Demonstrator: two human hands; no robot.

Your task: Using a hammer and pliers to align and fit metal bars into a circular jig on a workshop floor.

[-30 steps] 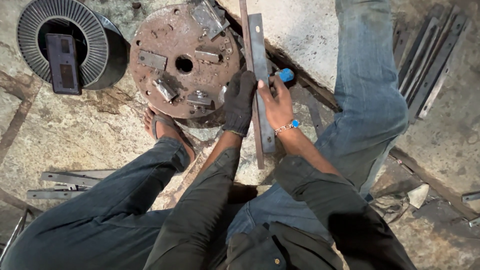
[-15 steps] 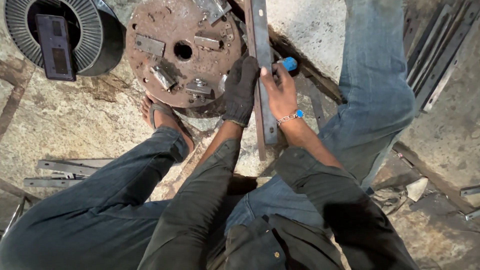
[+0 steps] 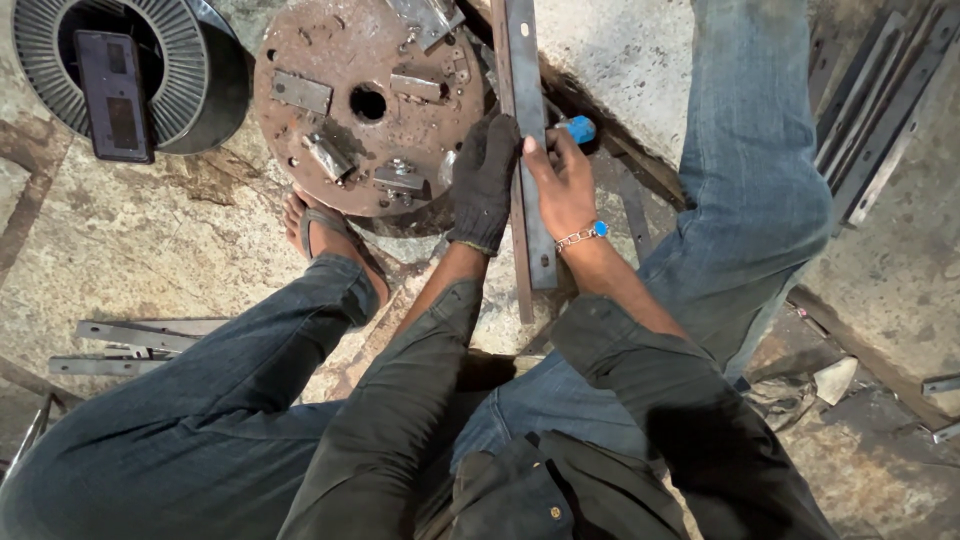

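Observation:
My left hand (image 3: 485, 180), in a dark knitted glove, presses on the left edge of a long flat steel bar (image 3: 530, 150) that lies lengthwise on the ground in front of me. My right hand (image 3: 562, 180) is bare with a chain bracelet at the wrist. It grips a small blue-handled tool (image 3: 577, 129) held against the bar's right edge. A second, thinner rusty strip (image 3: 522, 285) lies under the bar, along its left side.
A rusty round plate (image 3: 350, 60) with a centre hole and clamped blocks lies left of the bar. A wire spool (image 3: 170, 70) with a dark box on it sits top left. Loose steel strips (image 3: 130, 335) lie at left, more bars (image 3: 880, 110) top right. My sandalled foot (image 3: 325, 235) rests below the plate.
The view has shifted, so the hands, bar and round plate now sit slightly higher in the frame. Both hands keep the same hold on the bar and the blue tool.

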